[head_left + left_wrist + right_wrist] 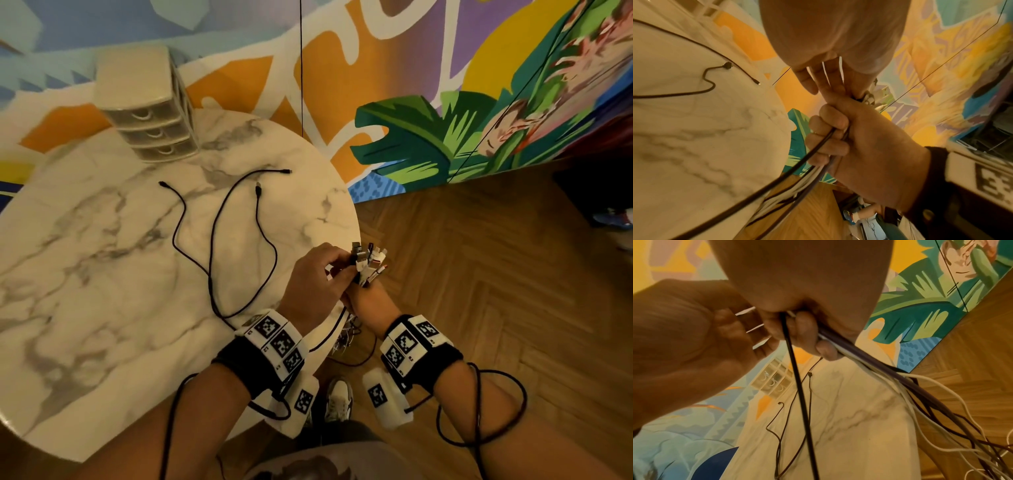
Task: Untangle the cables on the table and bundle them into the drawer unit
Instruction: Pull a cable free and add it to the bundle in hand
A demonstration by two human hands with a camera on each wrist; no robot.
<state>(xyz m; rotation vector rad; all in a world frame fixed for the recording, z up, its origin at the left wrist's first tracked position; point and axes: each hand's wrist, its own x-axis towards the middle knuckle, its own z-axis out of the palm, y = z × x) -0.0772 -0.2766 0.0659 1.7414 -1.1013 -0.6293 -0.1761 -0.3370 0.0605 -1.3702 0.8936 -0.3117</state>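
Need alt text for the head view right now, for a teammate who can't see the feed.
Both hands, left hand and right hand, grip a bunch of cable plugs just past the edge of a round marble table. Loose black cables lie on the table, and a closed three-drawer unit stands at its far side.

White marble table (102,274), grey veining. Black cables (212,233) lying on it. Held bundle (869,360): white, black and dark purple strands. Cream drawer unit (144,102). Black-and-white square markers on wristbands (274,342). Brown herringbone floor (479,274). Multicolour mural (428,102).
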